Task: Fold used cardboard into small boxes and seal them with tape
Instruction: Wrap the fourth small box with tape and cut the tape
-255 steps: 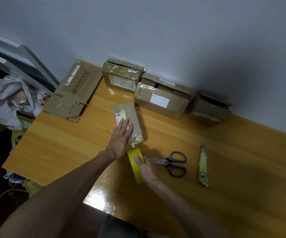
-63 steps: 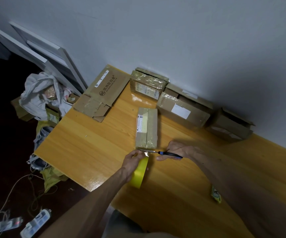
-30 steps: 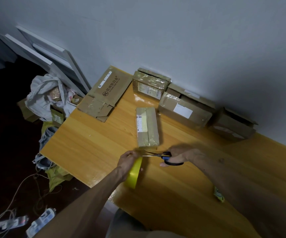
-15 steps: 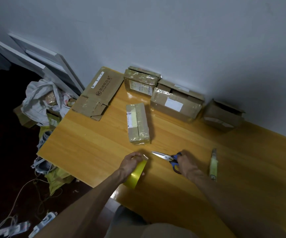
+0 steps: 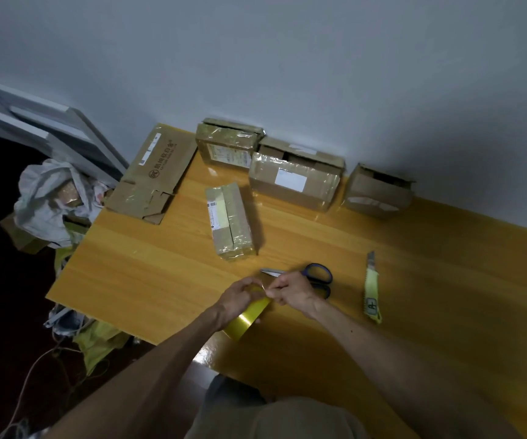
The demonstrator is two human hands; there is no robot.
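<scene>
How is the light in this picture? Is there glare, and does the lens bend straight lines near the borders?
Head view: dim, flat light; one bright glare patch at the near edge of the table; the film on the taped box and the tape roll shine weakly; the floor at left is almost black; the wide lens bows the table's right edge.

Desk (image 5: 148, 274): orange-yellow woodgrain. Tape (image 5: 245, 320): yellow. Scissors (image 5: 319, 275): blue handles. Knife (image 5: 372, 291): yellow-green. Boxes (image 5: 294, 185): brown.
</scene>
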